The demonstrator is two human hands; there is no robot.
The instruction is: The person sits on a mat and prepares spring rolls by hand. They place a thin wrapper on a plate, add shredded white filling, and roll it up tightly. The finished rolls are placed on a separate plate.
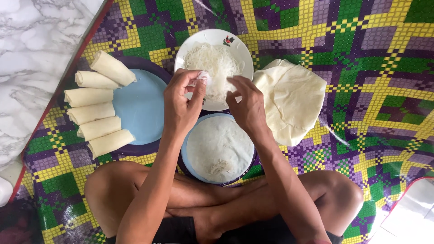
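Underneath everything lies a woven mat (361,54) in purple, green and yellow checks, spread on a marble floor (31,54) that shows past its left edge. Toward the mat's left edge sits a large blue plate (142,106) with six rolled wrappers (97,110) lined along its left rim, their long axes running roughly left to right. Toward the right side lies a stack of pale round wrappers (294,99). At the far middle stands a white bowl (235,43) of thin white noodles (212,61). Nearest the crossed legs is a smaller blue plate (192,169) carrying one flat wrapper (219,144), with a little tuft of noodles on its near edge.

Both hands hover over the bowl's near rim, directly beyond the flat wrapper. The left hand (183,101) pinches a small clump of noodles (203,77) between thumb and fingertips. The right hand (246,106) is narrow, fingers curled, its tips at the noodles; whether it grips any I cannot tell. The flat wrapper lies just toward the body from both hands, about equally near each.
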